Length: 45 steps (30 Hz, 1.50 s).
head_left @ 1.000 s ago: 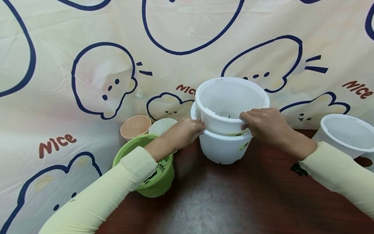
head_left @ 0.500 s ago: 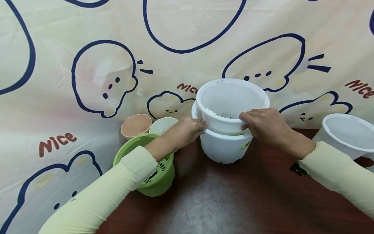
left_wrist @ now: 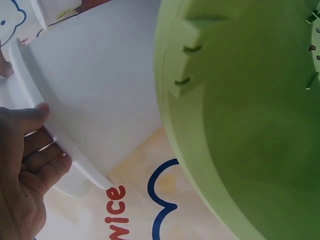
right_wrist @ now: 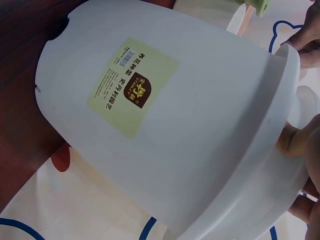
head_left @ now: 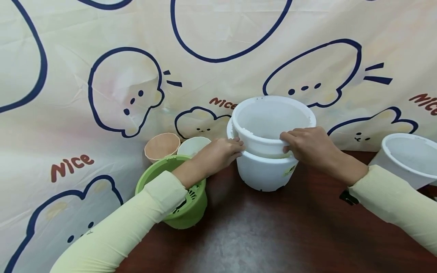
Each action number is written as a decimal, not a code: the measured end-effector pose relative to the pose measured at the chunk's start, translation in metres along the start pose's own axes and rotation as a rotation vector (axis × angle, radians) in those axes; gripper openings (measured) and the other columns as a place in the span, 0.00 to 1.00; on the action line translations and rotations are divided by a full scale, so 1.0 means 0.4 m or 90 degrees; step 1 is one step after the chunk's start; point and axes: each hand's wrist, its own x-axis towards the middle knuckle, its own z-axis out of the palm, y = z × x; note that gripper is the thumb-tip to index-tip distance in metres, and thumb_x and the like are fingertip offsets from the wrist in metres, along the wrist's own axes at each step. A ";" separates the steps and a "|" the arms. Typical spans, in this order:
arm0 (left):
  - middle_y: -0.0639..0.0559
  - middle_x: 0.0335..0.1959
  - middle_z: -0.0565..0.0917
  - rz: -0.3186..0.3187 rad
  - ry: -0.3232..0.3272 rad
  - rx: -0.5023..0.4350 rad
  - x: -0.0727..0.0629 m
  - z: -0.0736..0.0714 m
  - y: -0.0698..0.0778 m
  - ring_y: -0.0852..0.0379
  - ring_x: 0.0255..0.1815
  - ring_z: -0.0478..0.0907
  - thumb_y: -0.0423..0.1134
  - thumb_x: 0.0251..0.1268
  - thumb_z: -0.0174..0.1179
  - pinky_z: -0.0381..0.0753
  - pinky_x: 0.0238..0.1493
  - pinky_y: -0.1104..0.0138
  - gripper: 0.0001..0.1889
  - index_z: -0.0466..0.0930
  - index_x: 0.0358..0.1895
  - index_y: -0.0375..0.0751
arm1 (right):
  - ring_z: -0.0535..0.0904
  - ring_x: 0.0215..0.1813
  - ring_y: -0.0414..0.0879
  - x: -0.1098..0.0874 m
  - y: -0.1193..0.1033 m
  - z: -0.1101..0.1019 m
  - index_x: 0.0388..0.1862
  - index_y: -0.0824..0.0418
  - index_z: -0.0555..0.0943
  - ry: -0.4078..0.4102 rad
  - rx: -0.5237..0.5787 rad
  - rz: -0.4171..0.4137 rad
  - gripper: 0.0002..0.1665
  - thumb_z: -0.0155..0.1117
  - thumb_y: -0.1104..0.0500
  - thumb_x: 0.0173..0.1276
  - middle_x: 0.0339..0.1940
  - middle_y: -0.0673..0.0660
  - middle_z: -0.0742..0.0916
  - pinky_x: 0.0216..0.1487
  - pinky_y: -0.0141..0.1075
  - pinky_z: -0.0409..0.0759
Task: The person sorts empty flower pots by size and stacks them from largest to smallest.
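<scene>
Two white flowerpots stand nested on the dark table in the head view. The upper white flowerpot sits partway inside the lower white flowerpot, its rim well above the other's. My left hand pinches the lower pot's rim on the left; in the left wrist view its thumb lies against that rim. With curled fingers my right hand grips the upper pot's rim at the front right. A yellow-green label shows on the lower pot in the right wrist view.
A green pot with a slotted base stands below my left forearm. Behind it are an orange pot and a pale pot. Another white pot stands at the right. A printed cloth hangs close behind the pots.
The upper pot has sunk slightly into the lower one, its back rim coming down a little. Both hands keep their holds. The head view has shifted slightly.
</scene>
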 end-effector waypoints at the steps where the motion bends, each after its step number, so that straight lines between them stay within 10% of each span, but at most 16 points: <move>1: 0.40 0.58 0.86 0.000 0.001 0.001 0.000 -0.001 0.000 0.45 0.64 0.82 0.31 0.70 0.65 0.83 0.62 0.59 0.11 0.87 0.53 0.38 | 0.91 0.34 0.53 0.001 0.000 0.001 0.38 0.59 0.83 0.000 0.001 -0.001 0.12 0.78 0.65 0.58 0.34 0.58 0.93 0.29 0.46 0.87; 17: 0.41 0.60 0.85 0.004 0.006 0.002 -0.002 0.001 -0.002 0.48 0.65 0.82 0.32 0.71 0.64 0.84 0.61 0.59 0.07 0.87 0.48 0.40 | 0.90 0.33 0.52 0.000 -0.004 0.014 0.38 0.59 0.83 -0.027 0.015 0.014 0.13 0.78 0.66 0.57 0.35 0.58 0.93 0.29 0.46 0.88; 45: 0.40 0.60 0.85 -0.012 0.008 -0.008 -0.005 0.003 -0.002 0.45 0.66 0.81 0.31 0.70 0.65 0.82 0.63 0.58 0.13 0.87 0.56 0.38 | 0.79 0.39 0.46 0.047 0.036 -0.003 0.44 0.55 0.77 -0.245 0.124 0.052 0.10 0.67 0.54 0.70 0.39 0.53 0.87 0.42 0.41 0.78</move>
